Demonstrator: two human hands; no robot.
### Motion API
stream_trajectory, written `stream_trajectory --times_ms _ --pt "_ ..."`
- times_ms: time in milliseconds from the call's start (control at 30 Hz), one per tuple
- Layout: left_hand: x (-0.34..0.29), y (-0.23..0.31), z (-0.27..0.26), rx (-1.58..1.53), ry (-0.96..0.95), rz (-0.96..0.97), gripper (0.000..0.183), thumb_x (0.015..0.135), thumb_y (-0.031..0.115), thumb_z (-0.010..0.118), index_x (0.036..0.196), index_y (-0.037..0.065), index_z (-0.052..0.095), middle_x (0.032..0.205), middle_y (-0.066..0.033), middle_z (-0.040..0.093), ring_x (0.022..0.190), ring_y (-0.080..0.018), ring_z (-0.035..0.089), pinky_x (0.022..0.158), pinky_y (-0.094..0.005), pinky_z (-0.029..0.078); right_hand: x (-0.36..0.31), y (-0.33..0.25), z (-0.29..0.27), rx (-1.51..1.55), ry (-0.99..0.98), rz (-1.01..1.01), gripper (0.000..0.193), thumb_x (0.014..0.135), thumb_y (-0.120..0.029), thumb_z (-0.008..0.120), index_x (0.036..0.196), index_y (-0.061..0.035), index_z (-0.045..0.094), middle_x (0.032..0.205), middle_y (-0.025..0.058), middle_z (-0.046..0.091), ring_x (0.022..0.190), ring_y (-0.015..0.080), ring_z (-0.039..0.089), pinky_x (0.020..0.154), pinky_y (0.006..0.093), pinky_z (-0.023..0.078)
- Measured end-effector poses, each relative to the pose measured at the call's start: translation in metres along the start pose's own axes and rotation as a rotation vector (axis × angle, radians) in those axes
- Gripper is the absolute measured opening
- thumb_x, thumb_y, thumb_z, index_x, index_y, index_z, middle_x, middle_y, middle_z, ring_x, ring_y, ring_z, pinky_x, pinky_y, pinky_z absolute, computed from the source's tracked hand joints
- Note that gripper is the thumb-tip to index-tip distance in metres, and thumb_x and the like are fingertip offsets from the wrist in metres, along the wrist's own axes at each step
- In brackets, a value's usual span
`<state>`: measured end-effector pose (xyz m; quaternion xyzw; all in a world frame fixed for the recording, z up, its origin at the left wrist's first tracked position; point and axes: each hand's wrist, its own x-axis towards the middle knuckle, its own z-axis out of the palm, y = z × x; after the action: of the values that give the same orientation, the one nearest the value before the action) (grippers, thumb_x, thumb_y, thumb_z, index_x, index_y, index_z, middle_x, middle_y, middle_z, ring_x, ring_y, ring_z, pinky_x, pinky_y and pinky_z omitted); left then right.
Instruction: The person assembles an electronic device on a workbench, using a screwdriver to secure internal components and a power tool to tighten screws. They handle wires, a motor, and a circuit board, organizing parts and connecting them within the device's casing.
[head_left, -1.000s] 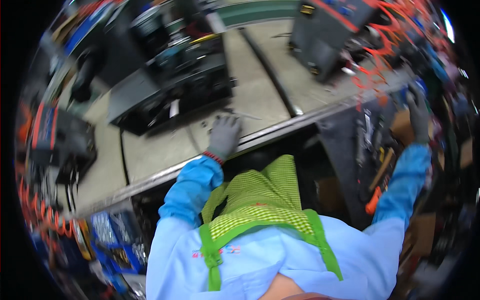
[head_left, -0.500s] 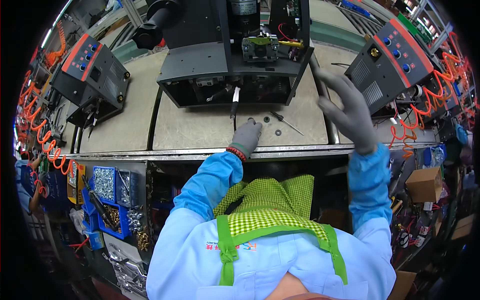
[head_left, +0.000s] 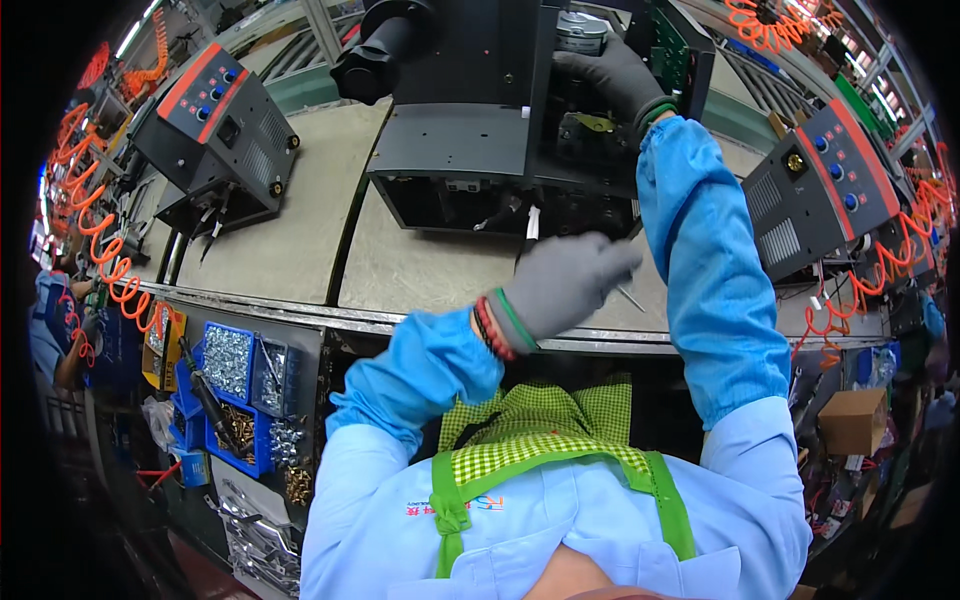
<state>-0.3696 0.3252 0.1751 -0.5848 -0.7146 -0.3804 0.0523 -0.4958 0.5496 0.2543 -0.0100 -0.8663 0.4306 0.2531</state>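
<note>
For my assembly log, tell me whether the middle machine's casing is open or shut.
Open: the casing is uncovered on its near side, the circuit board shows, and the right hand is inside.

Brightly, evenly lit across the surface (head_left: 325,195), glaring at lamps (head_left: 128,37) upper left, dark beneath, slightly blurred at the left hand (head_left: 562,285), fisheye-bent toward blackened edges

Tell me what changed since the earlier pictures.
The right hand moved leftward and forward from mid-air into the open machine housing, beside the cylinder; the left hand swung its fingers rightward over the bench. Whether either holds anything is unclear. The housing and both control-panel units stayed put.
</note>
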Motion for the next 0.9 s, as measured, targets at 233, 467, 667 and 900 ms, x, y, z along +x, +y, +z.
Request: stream_trajectory --times_ms 233,467,667,900 --pt "0.058 -0.078 0.000 0.534 0.028 -0.149 0.022 0.081 0.017 0.059 0.102 0.012 0.055 0.091 -0.0124 0.061 0.076 -0.0332 0.066 0.061 -0.0446 0.054 0.012 0.018 0.017 0.202 0.111 -0.230 0.066 0.070 -0.027 0.085 0.123 -0.0025 0.053 0.108 0.0095 0.066 0.097 0.0167 0.064 0.087 0.0304 0.051" --pt "0.031 -0.092 0.032 0.532 0.072 -0.228 0.041 0.089 0.039 0.057 0.119 0.011 0.056 0.112 -0.0220 0.061 0.080 -0.0332 0.068 0.064 -0.0440 0.055 -0.007 -0.028 0.005 0.466 0.173 -0.193 0.068 0.066 -0.015 0.088 0.123 -0.0003 0.053 0.112 0.0064 0.065 0.099 0.0141 0.062 0.091 0.0291 0.050" --pt "0.052 -0.074 0.023 0.404 -0.212 -0.280 0.046 0.087 0.048 0.058 0.118 0.014 0.058 0.110 -0.0208 0.059 0.084 -0.0353 0.067 0.068 -0.0466 0.054 0.000 -0.048 0.002 0.554 0.132 -0.261 0.064 0.065 -0.015 0.088 0.118 -0.0005 0.055 0.108 0.0052 0.065 0.098 0.0132 0.062 0.089 0.0278 0.050" --pt "0.042 -0.060 0.011 0.398 -0.113 -0.338 0.050 0.084 0.046 0.063 0.122 0.014 0.054 0.117 -0.0184 0.053 0.085 -0.0368 0.066 0.072 -0.0451 0.055 -0.008 -0.041 -0.003 0.504 0.114 -0.196 0.062 0.065 -0.015 0.088 0.117 -0.0012 0.056 0.108 0.0050 0.065 0.097 0.0128 0.062 0.089 0.0283 0.050"
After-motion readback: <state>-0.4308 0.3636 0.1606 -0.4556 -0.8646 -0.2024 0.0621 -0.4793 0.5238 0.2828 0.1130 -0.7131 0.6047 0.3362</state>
